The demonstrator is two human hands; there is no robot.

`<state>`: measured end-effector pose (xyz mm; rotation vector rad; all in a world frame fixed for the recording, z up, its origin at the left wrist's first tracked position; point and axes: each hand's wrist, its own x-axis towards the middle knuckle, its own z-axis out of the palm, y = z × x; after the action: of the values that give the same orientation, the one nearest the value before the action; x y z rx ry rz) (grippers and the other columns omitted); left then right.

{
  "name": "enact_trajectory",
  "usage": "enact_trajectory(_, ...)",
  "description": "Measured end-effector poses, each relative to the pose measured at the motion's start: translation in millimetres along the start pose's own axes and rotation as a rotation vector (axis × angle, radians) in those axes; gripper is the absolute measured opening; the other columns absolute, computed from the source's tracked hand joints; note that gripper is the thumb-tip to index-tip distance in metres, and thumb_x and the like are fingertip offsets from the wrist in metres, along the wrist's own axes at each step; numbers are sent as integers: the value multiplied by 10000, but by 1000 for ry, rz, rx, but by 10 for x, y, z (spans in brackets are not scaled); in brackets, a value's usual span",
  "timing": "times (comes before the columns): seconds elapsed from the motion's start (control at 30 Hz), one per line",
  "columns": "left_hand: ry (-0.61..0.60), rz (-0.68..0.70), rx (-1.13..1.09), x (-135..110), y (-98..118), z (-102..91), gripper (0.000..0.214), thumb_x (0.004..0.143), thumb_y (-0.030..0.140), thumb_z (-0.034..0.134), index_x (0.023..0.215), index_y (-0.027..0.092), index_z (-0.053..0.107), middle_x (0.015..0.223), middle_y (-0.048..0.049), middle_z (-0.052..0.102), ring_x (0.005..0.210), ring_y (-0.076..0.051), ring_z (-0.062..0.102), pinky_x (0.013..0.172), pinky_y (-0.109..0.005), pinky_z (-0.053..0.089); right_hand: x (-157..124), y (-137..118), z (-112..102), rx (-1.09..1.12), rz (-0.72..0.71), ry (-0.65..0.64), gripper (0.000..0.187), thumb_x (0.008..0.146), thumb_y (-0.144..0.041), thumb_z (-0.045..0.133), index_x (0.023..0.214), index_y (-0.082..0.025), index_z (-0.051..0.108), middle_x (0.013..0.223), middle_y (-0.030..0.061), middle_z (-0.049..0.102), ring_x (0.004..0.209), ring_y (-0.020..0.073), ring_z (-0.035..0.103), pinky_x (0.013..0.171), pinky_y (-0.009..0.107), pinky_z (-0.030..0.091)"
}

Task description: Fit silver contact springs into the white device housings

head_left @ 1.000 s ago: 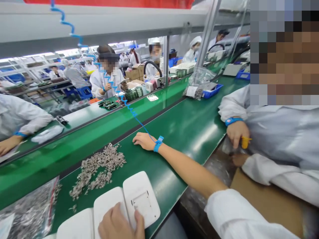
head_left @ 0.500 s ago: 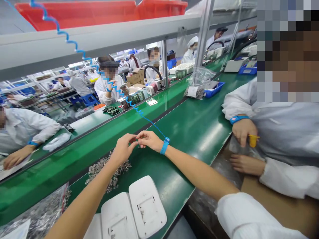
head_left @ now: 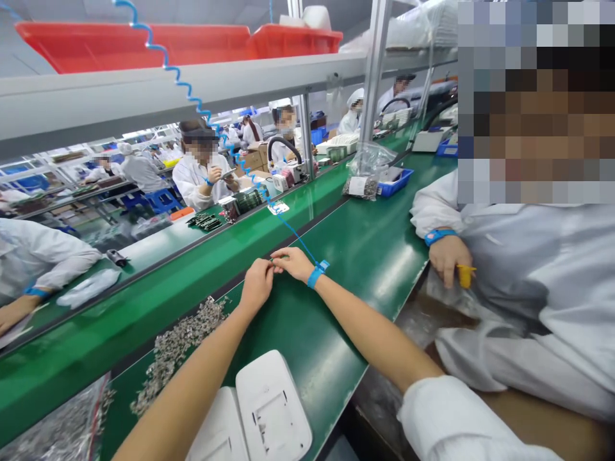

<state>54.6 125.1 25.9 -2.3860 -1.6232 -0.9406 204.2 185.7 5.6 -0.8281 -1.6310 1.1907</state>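
Note:
My left hand (head_left: 258, 285) and my right hand (head_left: 293, 262) meet over the green belt (head_left: 365, 243), fingertips pinched together on a tiny part too small to name. My right wrist wears a blue strap (head_left: 318, 274) with a coiled blue cord (head_left: 192, 96) running up to the shelf. A heap of small metal parts (head_left: 180, 342) lies on the belt just left of my left forearm. Two white plastic housings (head_left: 271, 410) lie near the belt's front edge below my arms.
A person in a white coat (head_left: 528, 275) sits close on my right, a hand (head_left: 446, 256) with a yellow finger cot at the belt's edge. A bag of metal parts (head_left: 52, 429) lies at the lower left. Red bins (head_left: 168, 41) sit on the shelf overhead. Other workers sit across the line.
My left hand left the white housing, rose past the metal parts and joined my right hand in a pinch. The camera tilted up a little.

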Motion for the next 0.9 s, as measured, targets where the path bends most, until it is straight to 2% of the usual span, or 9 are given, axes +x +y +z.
enact_trajectory(0.07, -26, 27, 25, -8, 106, 170, 98, 925, 163, 494, 928, 175, 591, 923, -73, 630, 880, -203, 609, 809, -336, 493, 44, 43, -122, -89, -15, 65, 58, 868, -183, 644, 817, -160, 662, 600, -12, 628, 615, 141, 650, 704, 289, 550)
enact_trajectory(0.13, -65, 62, 86, -44, 190, 266, 110, 916, 200, 528, 1002, 164, 585, 986, -99, 623, 966, -242, 595, 839, -371, 479, 58, 70, -191, -173, -35, 123, 168, 854, -140, 635, 689, -169, 644, 607, -10, 607, 607, 128, 615, 746, 290, 529)
enact_trajectory(0.23, -101, 46, 269, -103, 226, 291, 199, 942, 278, 512, 1067, 136, 573, 1045, -137, 603, 1021, -284, 563, 840, -409, 449, 58, 93, -180, -254, -54, 160, 179, 813, -128, 679, 641, -171, 656, 722, 12, 644, 659, 128, 597, 790, 293, 501)
enact_trajectory(0.33, -75, -41, 379, -128, 198, 268, 263, 971, 329, 471, 1084, 113, 570, 1047, -155, 593, 997, -297, 552, 817, -422, 423, 74, 128, -96, -270, -50, 148, 111, 789, -183, 741, 683, -188, 707, 734, 13, 668, 744, 158, 615, 803, 296, 488)
enact_trajectory(0.47, -34, -111, 460, -123, 196, 273, 318, 1007, 360, 408, 1074, 98, 577, 1016, -153, 588, 960, -301, 547, 786, -412, 397, 99, 210, -19, -217, -10, 124, 81, 807, -251, 741, 746, -198, 731, 720, 10, 701, 739, 172, 651, 762, 294, 510)
enact_trajectory(0.6, -47, -102, 473, -112, 220, 295, 336, 1028, 333, 357, 1060, 95, 591, 996, -146, 591, 933, -292, 545, 783, -404, 381, 98, 268, -10, -146, 41, 144, 80, 796, -248, 736, 759, -193, 692, 726, 9, 706, 701, 167, 673, 739, 296, 538)
enact_trajectory(0.9, -45, -88, 449, -44, 176, 301, 331, 1036, 255, 300, 1034, 102, 595, 984, -138, 608, 895, -276, 567, 743, -381, 353, 76, 149, -43, 46, 83, 61, 185, 794, -229, 747, 747, -180, 575, 647, -1, 674, 628, 136, 661, 634, 242, 524)
